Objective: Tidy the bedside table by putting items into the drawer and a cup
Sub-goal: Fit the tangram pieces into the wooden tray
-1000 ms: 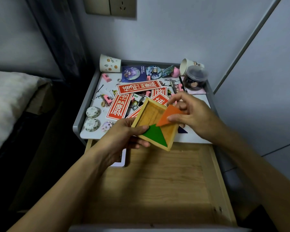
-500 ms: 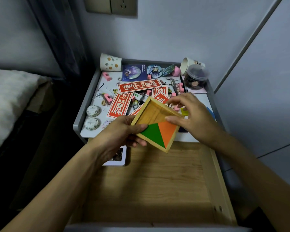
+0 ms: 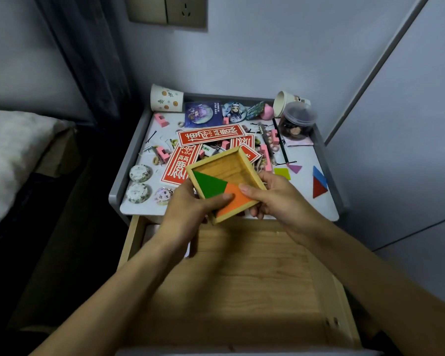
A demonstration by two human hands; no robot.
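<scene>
A square wooden tray (image 3: 222, 167) hangs over the bedside table's front edge, held by both hands. My left hand (image 3: 190, 209) grips its near left corner, thumb over the rim onto the pieces. My right hand (image 3: 275, 199) grips its right side, thumb on the orange triangle (image 3: 238, 200). A green triangle (image 3: 208, 185) lies beside the orange one inside the tray. Loose pieces lie on the white tabletop (image 3: 301, 204): a yellow piece (image 3: 282, 172), a pink triangle (image 3: 294, 167), a blue triangle (image 3: 319, 173) and a red triangle (image 3: 318, 189). The open wooden drawer (image 3: 242, 278) is below.
Two paper cups lie tipped at the back, left (image 3: 166, 98) and right (image 3: 286, 102). A clear jar (image 3: 297, 123), red paper strips (image 3: 211, 134), pink blocks, hairpins, round badges and two patterned discs (image 3: 139, 173) litter the top. A bed is on the left, a wall on the right.
The orange triangle went from my right hand's fingertips into the tray beside the green one. The tray has turned and sunk toward me, and my right hand now holds its right side.
</scene>
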